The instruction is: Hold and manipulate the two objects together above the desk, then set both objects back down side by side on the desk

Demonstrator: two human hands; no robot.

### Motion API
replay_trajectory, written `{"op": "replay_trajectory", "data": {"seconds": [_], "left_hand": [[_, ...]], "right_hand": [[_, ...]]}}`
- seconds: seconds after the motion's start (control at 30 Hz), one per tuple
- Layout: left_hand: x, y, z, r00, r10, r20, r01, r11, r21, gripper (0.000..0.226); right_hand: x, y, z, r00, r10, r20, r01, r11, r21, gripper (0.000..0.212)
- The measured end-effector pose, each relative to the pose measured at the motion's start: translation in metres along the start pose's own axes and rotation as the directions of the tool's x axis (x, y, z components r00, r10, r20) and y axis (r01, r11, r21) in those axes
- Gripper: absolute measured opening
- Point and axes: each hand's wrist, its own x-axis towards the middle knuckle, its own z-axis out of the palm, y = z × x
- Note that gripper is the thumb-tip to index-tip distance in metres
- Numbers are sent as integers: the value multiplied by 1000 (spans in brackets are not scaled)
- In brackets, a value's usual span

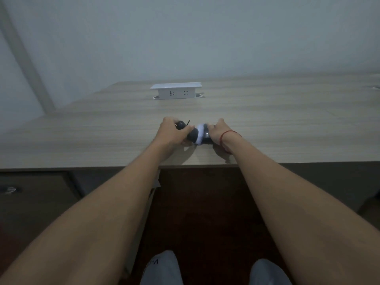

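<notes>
A black-and-white rolled bundle [200, 136], prob. socks or similar soft fabric, is gripped between both hands, low over the desk [267, 120] and just inside its near edge. The left hand [171, 133] is curled round the bundle's left end; a small dark rounded piece [181, 124] with a thin black tail sticking up is seen at its fingertips, and whether this belongs to the bundle or is a separate item cannot be told. The right hand [217, 131] is clamped on the other end, fingers wrapped over the black part with a white mark, thumb raised. A red string [226, 135] is worn round the right wrist.

Handling, as judged: the bundle looks light, soft and squashy, not fragile, not slippery; it would give under pressure and could unroll if held loosely. The ends, where it is gripped now, seem the best hold, w/ the white middle band left free between the hands.

Well beyond the hands a white socket box [176, 91] stands raised from the desk, two outlets facing the person. Below the arms, knees in light fabric are seen; left of the left forearm, a dark drawer front [37, 194] w/ a lock
</notes>
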Motion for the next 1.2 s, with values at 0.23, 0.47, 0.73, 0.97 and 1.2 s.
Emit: {"op": "replay_trajectory", "data": {"seconds": [0.23, 0.47, 0.73, 0.97, 1.2], "left_hand": [[1, 13, 11, 994, -4, -109, 4, 1000, -3, 19], [0, 9, 7, 994, 3, -111, -5, 1000, -10, 20], [-7, -5, -3, 999, 21, -30, -22, 999, -33, 23], [-16, -26, -6, 939, 6, -344, 98, 953, 285, 41], [-14, -31, -11, 948, 32, -317, 104, 909, 404, 54]], "right_hand": [[-2, 2, 3, 999, -8, -32, 8, 1000, 16, 55], [-1, 2, 3, 999, -31, -32, 30, 999, -23, 49], [-3, 3, 1, 999, -24, -22, 25, 1000, 15, 53], [-6, 6, 0, 985, 2, -170, 34, 977, 210, 42], [-26, 19, 10, 949, -299, -98, 292, 953, -78, 70]]}}
